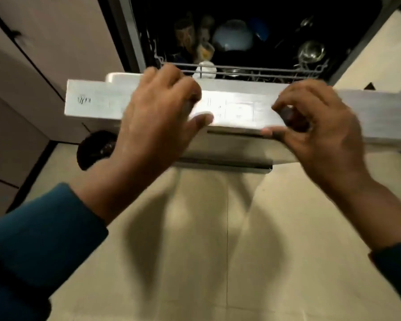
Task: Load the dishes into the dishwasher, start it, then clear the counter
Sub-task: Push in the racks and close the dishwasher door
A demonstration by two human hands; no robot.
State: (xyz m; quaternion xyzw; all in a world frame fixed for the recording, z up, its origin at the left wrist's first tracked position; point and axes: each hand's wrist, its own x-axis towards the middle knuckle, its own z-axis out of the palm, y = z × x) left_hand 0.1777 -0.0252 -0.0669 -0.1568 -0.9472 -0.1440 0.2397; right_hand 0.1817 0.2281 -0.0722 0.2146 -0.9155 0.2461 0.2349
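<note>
The dishwasher door point(95, 103) stands partly open, its white top edge with the control panel facing me. My left hand point(155, 112) grips that top edge, fingers curled over it and thumb on the front. My right hand point(320, 126) holds the same edge further right, fingers curled above the panel and thumb at the front lip. Behind the door the wire rack point(252, 70) carries a pale blue bowl point(233, 34), a steel bowl point(310, 52), a white cup point(205, 69) and other blurred dishes in the dark interior.
Beige cabinet doors point(33, 89) rise on the left. A dark round object point(95, 149) lies on the floor beside them. Cream floor tiles point(218, 251) spread below the door, whose bar handle point(227, 164) shows underneath.
</note>
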